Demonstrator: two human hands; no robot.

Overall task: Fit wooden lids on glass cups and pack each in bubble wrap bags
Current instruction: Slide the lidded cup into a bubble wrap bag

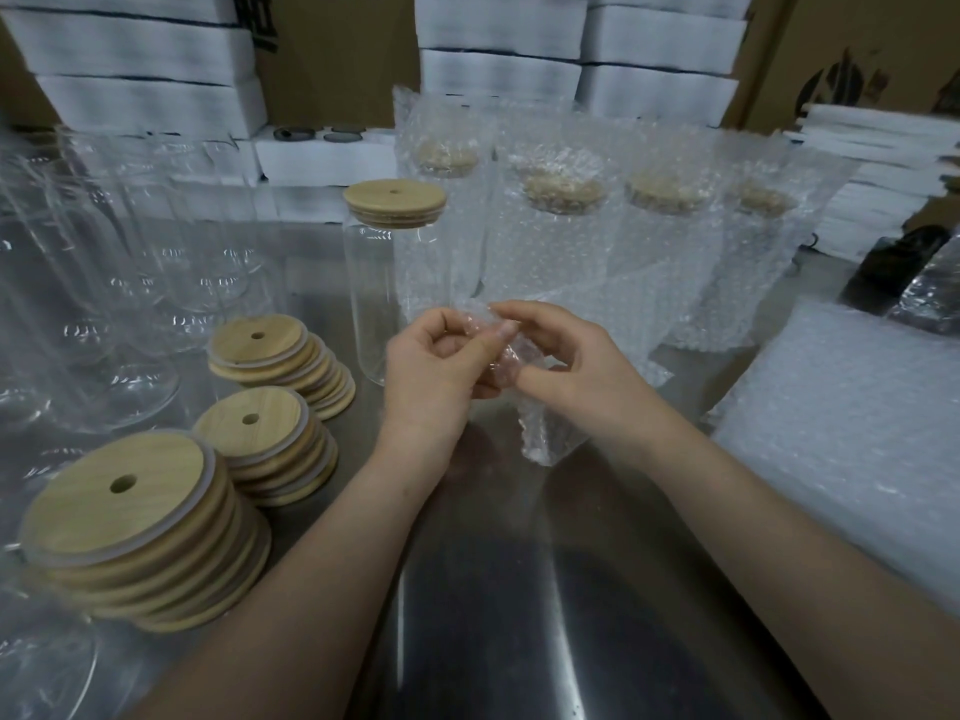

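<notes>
A clear, crumpled bubble wrap bag (540,423) hangs above the middle of the steel desk (519,589), its top edge pinched between the curled fingers (524,311) of the left hand (431,376) and right hand (582,371). Just behind the left hand stands a tall glass cup (374,293) capped with a round wooden lid (395,202). Four bagged cups (563,241) line the far edge, and lid stacks (145,527) sit near the left edge.
</notes>
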